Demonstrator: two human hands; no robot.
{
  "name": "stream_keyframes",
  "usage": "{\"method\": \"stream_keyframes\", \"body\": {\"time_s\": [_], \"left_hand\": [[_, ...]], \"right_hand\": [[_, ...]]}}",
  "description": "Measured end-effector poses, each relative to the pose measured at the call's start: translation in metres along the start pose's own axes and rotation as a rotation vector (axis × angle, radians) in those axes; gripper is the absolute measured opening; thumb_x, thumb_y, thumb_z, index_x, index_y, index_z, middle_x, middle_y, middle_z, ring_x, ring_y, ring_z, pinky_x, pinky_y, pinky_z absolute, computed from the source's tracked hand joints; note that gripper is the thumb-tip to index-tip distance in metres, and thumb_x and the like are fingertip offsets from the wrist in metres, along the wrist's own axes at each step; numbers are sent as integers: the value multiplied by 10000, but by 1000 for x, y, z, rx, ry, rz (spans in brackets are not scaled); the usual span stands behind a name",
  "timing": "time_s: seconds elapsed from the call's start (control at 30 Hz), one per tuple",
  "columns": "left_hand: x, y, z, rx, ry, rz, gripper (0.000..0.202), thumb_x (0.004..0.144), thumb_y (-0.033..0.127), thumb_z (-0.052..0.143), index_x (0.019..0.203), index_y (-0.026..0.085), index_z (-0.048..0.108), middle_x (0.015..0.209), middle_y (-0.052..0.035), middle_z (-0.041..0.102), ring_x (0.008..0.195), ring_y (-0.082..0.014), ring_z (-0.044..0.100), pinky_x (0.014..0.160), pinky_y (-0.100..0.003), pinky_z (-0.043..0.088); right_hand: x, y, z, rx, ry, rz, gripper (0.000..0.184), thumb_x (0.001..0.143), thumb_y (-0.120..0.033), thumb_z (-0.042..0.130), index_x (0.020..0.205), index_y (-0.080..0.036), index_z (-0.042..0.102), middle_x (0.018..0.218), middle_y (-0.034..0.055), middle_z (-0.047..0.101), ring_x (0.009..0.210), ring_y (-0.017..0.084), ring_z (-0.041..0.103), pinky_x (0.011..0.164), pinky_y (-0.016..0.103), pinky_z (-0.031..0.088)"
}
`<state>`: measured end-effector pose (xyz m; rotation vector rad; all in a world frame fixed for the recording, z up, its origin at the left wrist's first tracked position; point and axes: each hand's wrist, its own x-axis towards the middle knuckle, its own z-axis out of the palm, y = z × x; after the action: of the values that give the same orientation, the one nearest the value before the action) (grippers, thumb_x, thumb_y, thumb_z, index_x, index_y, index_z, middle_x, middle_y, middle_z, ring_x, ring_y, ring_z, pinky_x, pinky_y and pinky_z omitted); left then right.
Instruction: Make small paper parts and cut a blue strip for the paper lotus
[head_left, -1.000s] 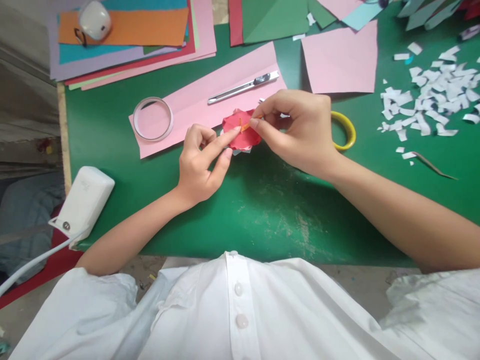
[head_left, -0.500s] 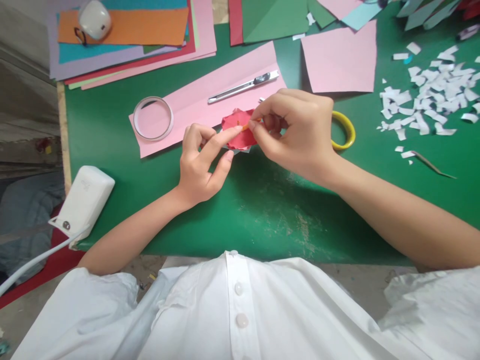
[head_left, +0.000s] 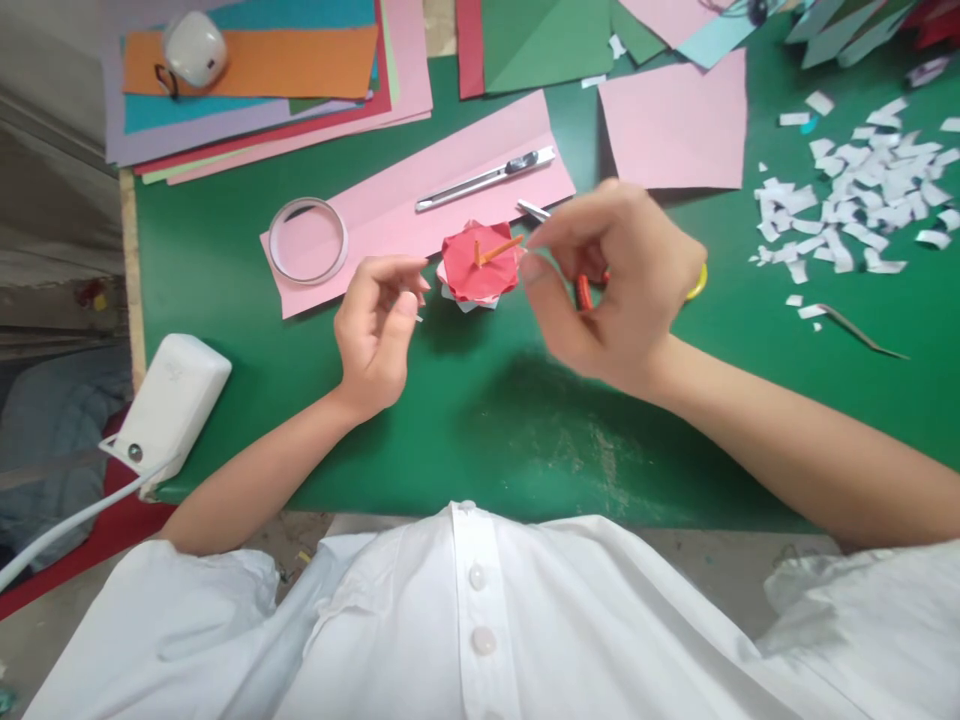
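Head view: a red, layered paper flower (head_left: 462,272) is lying on the green tabletop (head_left: 450,440), its thin orange strip (head_left: 501,249) pointing toward the right hand (head_left: 626,275). Those fingertips are hovering at the strip's end; whether they are gripping cannot be told. The left hand (head_left: 375,340) is curving loosely open, apart from the flower. A long pink paper sheet (head_left: 382,218) is edging just behind; broad green surface is separating flower from near edge.
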<state>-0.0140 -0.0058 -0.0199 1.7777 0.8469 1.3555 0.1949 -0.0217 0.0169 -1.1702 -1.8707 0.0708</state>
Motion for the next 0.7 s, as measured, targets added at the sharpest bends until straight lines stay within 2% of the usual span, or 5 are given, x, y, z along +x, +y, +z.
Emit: {"method": "stream_keyframes", "body": {"time_s": [0.07,0.17,0.4,0.53,0.7], "left_hand": [[2,-2,-4,-38,63,-66,205,987,362,517,1104,270,659,918,-22,609,822,-126,591,694,-286,497],[5,-5,-9,-81,150,-140,172,956,371,579,1023,258,691,882,-25,615,776,-119,571,656,-272,474],[4,-9,-8,-45,137,-199,236,927,454,614,995,232,653,930,-14,590,834,-107,591,709,-234,495],[2,-13,-8,53,103,-155,247,949,467,568,1018,234,614,948,-14,584,855,-117,598,767,-257,518],[2,-17,-9,161,74,-123,251,960,474,538,1035,238,575,964,-25,582,863,-125,599,774,-262,529]], "right_hand": [[-9,-5,3,-33,-31,-141,174,957,-212,456,850,-188,591,658,5,541,606,123,442,626,285,391],[-23,-17,13,-140,-294,-237,265,992,-257,423,955,-172,672,726,33,605,673,141,478,614,290,343],[-27,-42,31,-324,-829,-15,502,1039,-393,363,1467,-155,469,783,84,689,658,161,524,565,317,168],[-22,-42,31,-351,-875,-33,497,1039,-389,372,1462,-153,484,725,87,682,635,166,533,554,311,133],[-35,-40,22,-465,-737,-289,449,1043,-343,384,1378,-117,579,566,33,556,542,144,447,539,306,109]]}}
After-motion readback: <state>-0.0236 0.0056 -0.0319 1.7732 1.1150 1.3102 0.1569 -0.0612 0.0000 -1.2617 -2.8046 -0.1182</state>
